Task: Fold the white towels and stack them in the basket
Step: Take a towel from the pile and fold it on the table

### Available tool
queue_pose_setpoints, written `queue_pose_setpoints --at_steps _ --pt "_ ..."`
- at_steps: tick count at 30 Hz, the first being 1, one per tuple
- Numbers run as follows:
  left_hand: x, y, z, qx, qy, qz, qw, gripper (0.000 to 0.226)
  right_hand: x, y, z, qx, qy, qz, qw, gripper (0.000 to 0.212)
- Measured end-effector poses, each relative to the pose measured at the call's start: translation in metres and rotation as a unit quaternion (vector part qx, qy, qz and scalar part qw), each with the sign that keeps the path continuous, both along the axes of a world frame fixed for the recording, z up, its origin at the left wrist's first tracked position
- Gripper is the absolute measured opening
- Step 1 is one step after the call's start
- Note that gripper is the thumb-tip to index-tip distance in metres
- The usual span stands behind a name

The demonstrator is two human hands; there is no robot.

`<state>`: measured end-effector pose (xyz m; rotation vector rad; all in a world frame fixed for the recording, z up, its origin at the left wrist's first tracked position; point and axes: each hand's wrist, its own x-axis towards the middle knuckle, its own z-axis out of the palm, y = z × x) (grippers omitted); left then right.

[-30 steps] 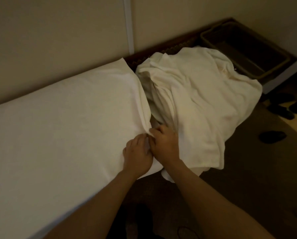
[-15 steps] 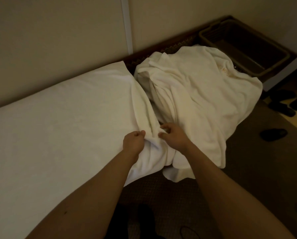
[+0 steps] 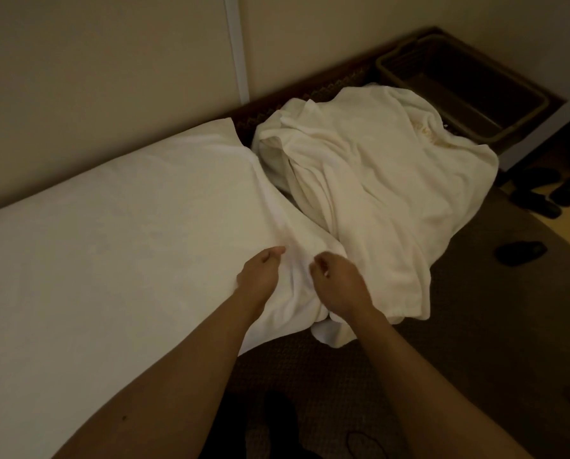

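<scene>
Your hands have drawn apart since a moment ago, bunching the white towel between them at the bed's near corner. Your left hand and right hand each pinch its edge with curled fingers. The towel pile lies just beyond, with the basket behind it.

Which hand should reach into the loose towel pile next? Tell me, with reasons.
The right hand. It sits on the pile's side, beside the loose towels, with its fingers curled at the cloth there. The left hand is over the spread towel, pinching its corner, and would have to cross over.
</scene>
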<state>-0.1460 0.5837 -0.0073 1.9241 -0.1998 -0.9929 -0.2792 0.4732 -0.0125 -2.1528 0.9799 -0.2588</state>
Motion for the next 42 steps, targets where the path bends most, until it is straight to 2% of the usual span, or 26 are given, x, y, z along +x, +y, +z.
queue_pose_setpoints --at_steps 2,7,9,12,16,20,24,27,29,32,34,36,38,40,42 --pt "0.000 0.004 0.001 0.001 0.001 -0.019 1.000 0.034 -0.003 0.008 -0.007 0.129 0.010 -0.025 0.991 0.033" --pt "0.002 0.018 0.001 -0.010 -0.017 -0.064 0.998 0.040 -0.011 0.005 -0.007 0.220 0.004 -0.060 0.974 0.018" --pt "0.000 0.021 0.002 -0.011 -0.022 -0.070 0.997 0.040 -0.016 -0.001 -0.001 0.264 -0.005 -0.065 0.962 0.018" --pt "-0.001 0.022 0.003 -0.010 -0.027 -0.076 0.997 0.040 -0.021 -0.016 0.006 0.354 -0.024 -0.112 0.928 0.016" --pt "-0.001 0.024 0.004 -0.008 -0.026 -0.078 0.997 0.040 -0.022 -0.035 0.010 0.509 -0.024 -0.111 0.853 0.042" --pt "-0.001 0.022 0.003 -0.004 -0.032 -0.071 0.997 0.036 -0.020 -0.036 0.019 0.563 -0.019 -0.073 0.823 0.051" --pt "0.000 0.022 0.000 -0.008 -0.031 -0.067 0.997 0.029 -0.018 -0.033 0.015 0.620 -0.051 -0.107 0.776 0.062" --pt "0.000 0.023 -0.001 -0.011 -0.029 -0.064 0.997 0.031 -0.016 -0.028 0.019 0.669 -0.087 -0.121 0.728 0.040" --pt "0.000 0.023 -0.003 -0.015 -0.026 -0.064 0.998 0.032 -0.014 -0.025 0.020 0.682 -0.088 -0.103 0.719 0.046" --pt "0.000 0.023 -0.004 -0.012 -0.032 -0.070 0.997 0.034 -0.009 -0.021 0.017 0.650 -0.092 -0.090 0.749 0.040" --pt "0.000 0.023 -0.003 -0.006 -0.040 -0.071 0.997 0.036 -0.009 -0.024 0.012 0.589 -0.079 -0.087 0.799 0.034" --pt "0.000 0.023 -0.003 -0.005 -0.043 -0.073 0.996 0.037 -0.015 -0.030 0.008 0.459 -0.049 -0.111 0.880 0.025" --pt "0.000 0.023 -0.002 -0.004 -0.044 -0.077 0.996 0.037 -0.023 -0.038 0.004 0.263 -0.005 -0.140 0.955 0.022" --pt "0.000 0.024 -0.002 -0.005 -0.045 -0.081 0.996 0.037 -0.029 -0.041 0.000 0.089 0.051 -0.140 0.985 0.017" --pt "0.000 0.026 -0.001 -0.007 -0.047 -0.087 0.995 0.038 -0.031 -0.039 0.000 0.033 0.071 -0.172 0.982 0.018"
